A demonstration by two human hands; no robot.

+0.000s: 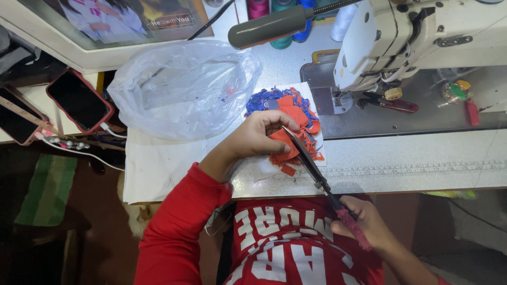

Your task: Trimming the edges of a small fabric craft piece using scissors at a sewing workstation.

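Far left of frame: two dark-screened phones in red cases [79,100], lying flat, white cables trailing just below them. Lower left: a green folded cloth [47,190], below the level of the surface.

Left of centre: a crumpled clear plastic bag [182,89] on the white speckled surface [422,158], just beside the scrap heap.

Centre: left hand [259,134], fingers curled down and pinching a small orange-red fabric piece [282,140] against the surface. This piece lies at the near edge of a heap of orange and blue fabric scraps [288,105], touching it.

Centre, running diagonally toward lower right: long dark metal scissors [311,166], blade tips at the held fabric piece, blades nearly closed. The handle is wrapped in pink-red cloth.

Lower right: right hand [364,221], fingers closed around the wrapped scissor handle, below the surface edge, over the red printed shirt.

Upper right: a cream-coloured sewing machine [422,37] on its grey metal bed; a grey lamp head [269,26] projects to its left. Thread spools [285,16] stand behind. Small red-handled snips [393,103] lie on the bed.
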